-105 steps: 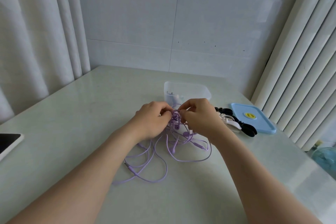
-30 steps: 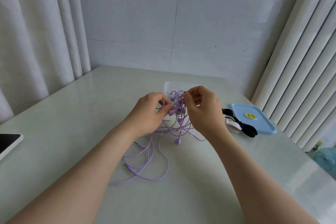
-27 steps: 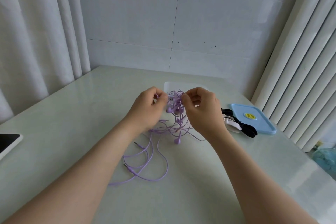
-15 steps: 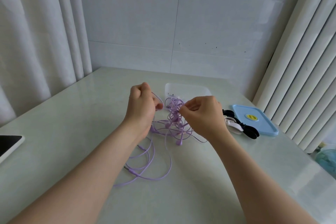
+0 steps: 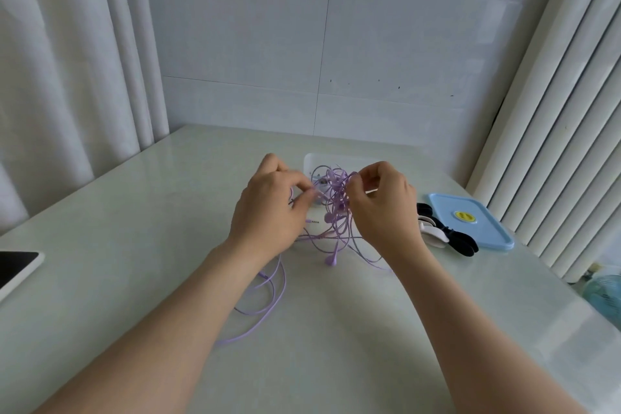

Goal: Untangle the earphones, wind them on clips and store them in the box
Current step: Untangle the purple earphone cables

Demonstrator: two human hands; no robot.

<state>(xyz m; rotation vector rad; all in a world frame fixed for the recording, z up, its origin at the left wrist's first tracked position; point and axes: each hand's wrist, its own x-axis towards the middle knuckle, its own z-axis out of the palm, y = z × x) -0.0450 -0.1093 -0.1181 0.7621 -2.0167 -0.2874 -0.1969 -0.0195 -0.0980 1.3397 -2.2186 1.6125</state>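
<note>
Tangled earphones [image 5: 337, 202] hide most of the box [image 5: 308, 165], and the left edge crops the phone [image 5: 13, 269].

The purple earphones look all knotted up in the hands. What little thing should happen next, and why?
Probably pull the hands gently apart to loosen the knot. The left hand and right hand both pinch the earphones, bunched in a tangle between them, one earbud dangling below. The clips lie untouched, so winding seems too early.

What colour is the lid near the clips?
Light blue lid, with a yellow sticker, in the head view.
</note>
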